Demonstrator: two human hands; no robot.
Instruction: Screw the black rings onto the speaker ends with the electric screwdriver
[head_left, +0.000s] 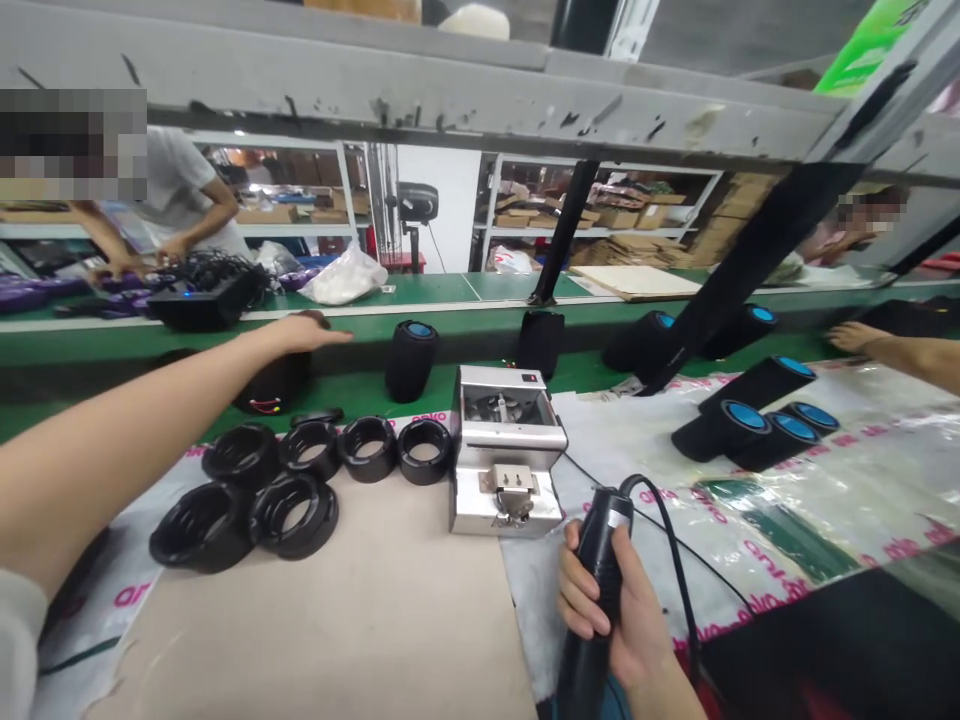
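Observation:
My right hand (611, 600) is closed round the black grip of a corded electric screwdriver (600, 545), its cable leaving from the upper end. The tool's lower end runs toward the bottom edge of the view. My left hand (304, 335) is stretched out to the far side of the bench, over a dark cylinder (274, 385) with small coloured wires at its base. One finger or the thumb points right; the others are partly hidden. Nearer to me, several black plastic rings (296, 515) lie grouped beside a metal screw feeder (510, 445).
Black speaker-like cylinders (412, 360) stand along the green belt, and more with blue ends (742, 420) lie at right on plastic sheeting (862, 480). A tan mat (360, 610) covers the near bench. Dark posts (720, 270) cross the view. Co-workers' hands (855, 335) show at the sides.

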